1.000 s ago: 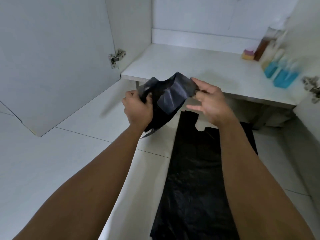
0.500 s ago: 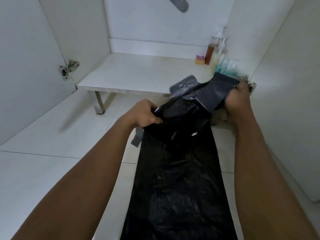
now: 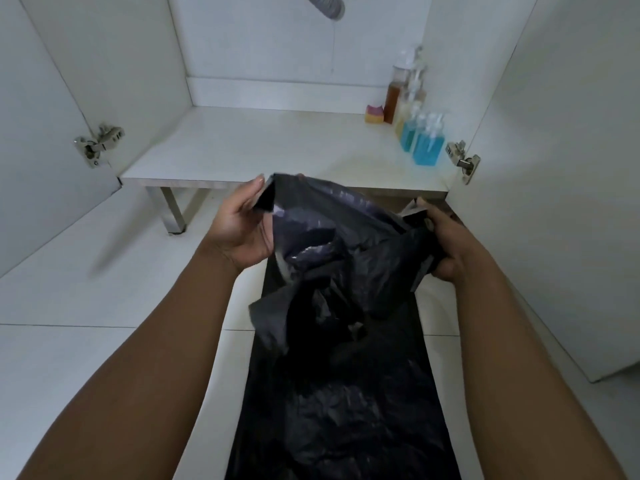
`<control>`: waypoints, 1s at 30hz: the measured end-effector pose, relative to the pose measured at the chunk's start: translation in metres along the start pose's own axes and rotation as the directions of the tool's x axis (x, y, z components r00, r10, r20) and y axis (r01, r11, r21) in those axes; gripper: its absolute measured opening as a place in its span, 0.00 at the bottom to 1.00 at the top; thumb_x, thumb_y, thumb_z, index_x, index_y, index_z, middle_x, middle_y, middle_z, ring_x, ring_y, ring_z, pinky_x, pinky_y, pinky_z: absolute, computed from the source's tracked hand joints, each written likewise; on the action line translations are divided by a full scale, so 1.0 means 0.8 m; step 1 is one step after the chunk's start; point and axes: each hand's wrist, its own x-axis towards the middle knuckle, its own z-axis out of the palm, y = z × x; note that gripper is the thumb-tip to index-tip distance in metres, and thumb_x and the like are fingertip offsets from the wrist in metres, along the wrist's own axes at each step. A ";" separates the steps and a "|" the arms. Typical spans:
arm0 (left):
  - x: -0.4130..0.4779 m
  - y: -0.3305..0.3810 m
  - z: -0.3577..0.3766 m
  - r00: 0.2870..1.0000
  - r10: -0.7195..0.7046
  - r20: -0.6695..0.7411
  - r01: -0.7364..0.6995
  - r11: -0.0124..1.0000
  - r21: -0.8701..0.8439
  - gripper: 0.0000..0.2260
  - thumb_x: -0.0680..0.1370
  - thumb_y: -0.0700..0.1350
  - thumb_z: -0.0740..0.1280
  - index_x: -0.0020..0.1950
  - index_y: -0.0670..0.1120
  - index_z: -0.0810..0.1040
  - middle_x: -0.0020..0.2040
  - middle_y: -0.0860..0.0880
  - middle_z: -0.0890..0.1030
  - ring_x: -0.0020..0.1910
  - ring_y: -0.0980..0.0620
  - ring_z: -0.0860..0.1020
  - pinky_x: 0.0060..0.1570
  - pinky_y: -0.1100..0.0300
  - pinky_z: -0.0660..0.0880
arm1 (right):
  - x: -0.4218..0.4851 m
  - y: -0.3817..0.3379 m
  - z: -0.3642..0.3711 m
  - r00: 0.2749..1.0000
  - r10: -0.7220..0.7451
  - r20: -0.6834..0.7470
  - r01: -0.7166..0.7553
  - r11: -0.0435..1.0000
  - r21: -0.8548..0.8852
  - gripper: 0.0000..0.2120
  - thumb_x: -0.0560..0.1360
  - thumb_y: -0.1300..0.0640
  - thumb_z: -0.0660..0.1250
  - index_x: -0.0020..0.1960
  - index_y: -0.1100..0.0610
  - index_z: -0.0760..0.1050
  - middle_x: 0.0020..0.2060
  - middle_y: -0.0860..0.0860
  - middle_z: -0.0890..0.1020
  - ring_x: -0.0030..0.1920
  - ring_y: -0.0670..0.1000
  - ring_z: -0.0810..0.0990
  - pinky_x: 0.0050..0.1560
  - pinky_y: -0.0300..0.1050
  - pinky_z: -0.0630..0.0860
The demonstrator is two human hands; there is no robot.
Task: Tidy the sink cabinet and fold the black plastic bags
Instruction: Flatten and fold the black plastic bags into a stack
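A crumpled black plastic bag (image 3: 332, 251) hangs stretched between both hands just in front of the open sink cabinet. My left hand (image 3: 244, 226) pinches its upper left edge between thumb and fingers. My right hand (image 3: 443, 240) grips the bag's right end in curled fingers. Below them a second black plastic bag (image 3: 343, 403) lies spread flat and lengthwise on the white tiled floor. The held bag droops in the middle and covers the far end of the flat one.
The cabinet shelf (image 3: 249, 147) stands on metal legs (image 3: 171, 213). At its right back are blue soap bottles (image 3: 420, 140), an amber bottle (image 3: 394, 98) and a small sponge (image 3: 374, 114). Both cabinet doors stand open with hinges (image 3: 98, 145) showing. A grey drain hose (image 3: 327, 6) hangs above.
My hands have spread further apart, pulling the held bag wider. The left hand rose and now pinches the bag's top edge, and the view has turned to face the cabinet squarely.
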 end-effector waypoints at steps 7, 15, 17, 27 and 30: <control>0.031 -0.031 -0.002 0.925 0.026 -0.380 0.064 0.973 0.222 0.21 0.75 0.32 0.70 0.68 0.42 0.75 0.54 0.43 0.84 0.52 0.45 0.82 0.55 0.51 0.81 | 0.016 0.054 -0.002 0.999 0.004 -0.035 0.006 0.958 0.287 0.19 0.78 0.55 0.64 0.66 0.62 0.76 0.60 0.61 0.81 0.55 0.60 0.82 0.50 0.51 0.79; 0.041 -0.047 -0.040 0.748 0.073 -0.659 0.073 0.979 0.190 0.26 0.77 0.32 0.69 0.74 0.43 0.69 0.62 0.40 0.79 0.53 0.46 0.80 0.48 0.52 0.80 | 0.034 0.079 -0.021 0.975 0.134 -0.179 -0.162 0.975 -0.152 0.36 0.76 0.29 0.57 0.75 0.51 0.64 0.68 0.58 0.74 0.62 0.65 0.76 0.50 0.68 0.77; 0.036 -0.058 -0.049 0.743 0.045 -0.668 0.093 0.981 0.169 0.24 0.78 0.35 0.70 0.72 0.41 0.70 0.62 0.38 0.79 0.52 0.45 0.81 0.47 0.52 0.81 | 0.032 0.094 -0.021 0.964 0.236 -0.124 -0.256 0.949 -0.182 0.46 0.67 0.22 0.59 0.78 0.46 0.58 0.68 0.62 0.72 0.60 0.67 0.77 0.46 0.71 0.77; 0.025 -0.108 -0.076 0.793 0.024 -0.608 0.227 0.916 0.332 0.38 0.77 0.25 0.65 0.82 0.45 0.53 0.69 0.39 0.76 0.56 0.46 0.80 0.48 0.58 0.79 | 0.049 0.175 0.020 0.967 0.099 -0.235 -0.238 0.678 -0.695 0.36 0.70 0.43 0.74 0.70 0.56 0.62 0.49 0.53 0.79 0.43 0.54 0.82 0.38 0.51 0.83; 0.030 -0.109 -0.079 0.794 0.205 -0.572 0.241 0.759 0.606 0.33 0.76 0.28 0.68 0.78 0.45 0.65 0.65 0.48 0.77 0.57 0.49 0.78 0.53 0.56 0.80 | 0.053 0.179 0.012 0.957 0.043 -0.288 -0.247 0.641 -0.726 0.26 0.73 0.53 0.70 0.67 0.57 0.64 0.48 0.55 0.79 0.43 0.54 0.82 0.32 0.48 0.82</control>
